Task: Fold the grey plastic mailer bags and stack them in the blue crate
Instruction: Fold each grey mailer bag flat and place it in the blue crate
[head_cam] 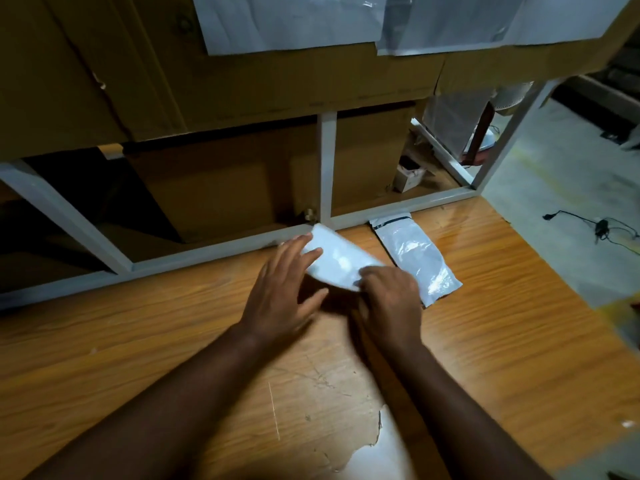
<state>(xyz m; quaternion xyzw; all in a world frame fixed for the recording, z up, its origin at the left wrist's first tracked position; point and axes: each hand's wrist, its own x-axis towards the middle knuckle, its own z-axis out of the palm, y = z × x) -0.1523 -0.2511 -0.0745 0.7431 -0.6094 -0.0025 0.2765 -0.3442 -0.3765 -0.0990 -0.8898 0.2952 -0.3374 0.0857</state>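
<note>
- You are sitting at a big wooden table [485,341], and everything here is told from that table.
- Big brown cardboard boxes [242,81] are standing behind the table's far edge, past a white metal frame [327,168] that is running along that edge.
- Pale plastic sheets [294,19] are hanging over the boxes, high above the table's far edge.
- A grey floor [561,220] is showing past the table's right edge, with a black cable [602,225] lying on it.
- A folded grey mailer bag [337,261] is sitting in your hands, just above the table near the middle of its far edge. It is looking a bit blurry.
- A second grey mailer bag [415,258] is lying flat on the table just to the right of the first one, with its top end touching the white frame.
- Your left hand [284,289] is reaching over the table with its fingers spread out and mostly straight, and the fingertips are lying on the left end of the folded bag.
- Your right hand [391,296] is curling its fingers and pinching the right end of the folded bag.
- A chipped white patch [377,455] is showing on the table's near edge.
</note>
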